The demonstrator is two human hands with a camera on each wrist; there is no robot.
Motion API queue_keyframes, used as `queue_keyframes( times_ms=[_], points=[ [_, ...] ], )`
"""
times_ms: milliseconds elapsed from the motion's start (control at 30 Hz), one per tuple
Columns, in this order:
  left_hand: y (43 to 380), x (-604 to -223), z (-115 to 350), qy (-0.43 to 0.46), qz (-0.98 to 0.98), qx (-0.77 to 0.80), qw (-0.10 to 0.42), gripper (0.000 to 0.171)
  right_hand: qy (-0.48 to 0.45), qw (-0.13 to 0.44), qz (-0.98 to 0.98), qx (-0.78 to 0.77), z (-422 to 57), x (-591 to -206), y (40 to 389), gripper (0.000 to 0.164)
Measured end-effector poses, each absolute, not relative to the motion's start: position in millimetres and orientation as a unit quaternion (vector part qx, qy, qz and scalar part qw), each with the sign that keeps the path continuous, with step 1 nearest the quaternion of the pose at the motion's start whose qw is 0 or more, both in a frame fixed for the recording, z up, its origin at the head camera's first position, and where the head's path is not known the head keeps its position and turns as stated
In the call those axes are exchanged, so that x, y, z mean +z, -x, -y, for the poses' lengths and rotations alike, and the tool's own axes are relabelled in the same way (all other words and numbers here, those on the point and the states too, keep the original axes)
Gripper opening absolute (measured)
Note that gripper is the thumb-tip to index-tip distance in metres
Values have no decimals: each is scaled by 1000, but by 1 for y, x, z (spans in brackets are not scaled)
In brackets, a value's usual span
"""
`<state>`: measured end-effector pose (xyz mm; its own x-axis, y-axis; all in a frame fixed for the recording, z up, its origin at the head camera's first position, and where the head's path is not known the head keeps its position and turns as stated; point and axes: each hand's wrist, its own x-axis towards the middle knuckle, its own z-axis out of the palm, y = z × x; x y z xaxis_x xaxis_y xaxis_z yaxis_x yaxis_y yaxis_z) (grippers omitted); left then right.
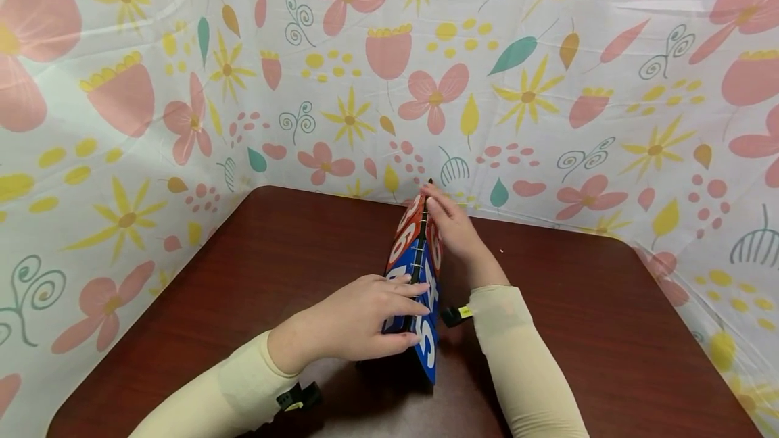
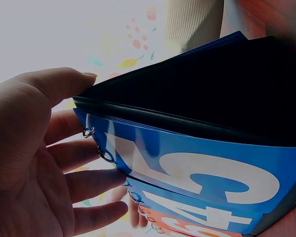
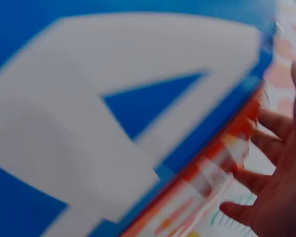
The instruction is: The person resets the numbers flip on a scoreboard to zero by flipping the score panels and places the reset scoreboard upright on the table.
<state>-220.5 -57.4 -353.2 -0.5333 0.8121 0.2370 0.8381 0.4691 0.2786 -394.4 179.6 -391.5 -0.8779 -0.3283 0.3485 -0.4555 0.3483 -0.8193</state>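
A tent-shaped flip scoreboard (image 1: 409, 225) stands on the table, its red and blue cards with white numerals hung on metal rings along a black ridge. Across the near end of that ridge lies my left hand (image 1: 365, 313), fingers lightly bent and spread. In the left wrist view its thumb (image 2: 64, 85) touches the peak beside the rings, above the dark hollow between the two sides. My right hand (image 1: 456, 235) is at the far end, its extended fingers against the top of the right side. A blurred white 4 (image 3: 54, 108) fills much of the right wrist view.
The dark reddish-brown table (image 1: 566, 330) has rounded far corners. White cloth (image 1: 548, 134) printed with flowers and leaves encloses its back and sides. A tiny white speck (image 1: 502, 251) lies right of my right hand. Dark wrist cameras are strapped over both pale sleeves.
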Motion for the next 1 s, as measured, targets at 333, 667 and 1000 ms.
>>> queue_keyframes(
  times_ms=[333,667,1000],
  points=[
    [222,-356,58,477,859,-184,22,42,-75,-45,801,592,-211,-444,423,69],
    [222,-355,58,476,861,-175,28,42,-27,-75,802,591,-224,-458,431,85],
    [222,-355,59,471,863,-180,23,42,59,-97,744,658,-225,-454,434,81]
  ],
)
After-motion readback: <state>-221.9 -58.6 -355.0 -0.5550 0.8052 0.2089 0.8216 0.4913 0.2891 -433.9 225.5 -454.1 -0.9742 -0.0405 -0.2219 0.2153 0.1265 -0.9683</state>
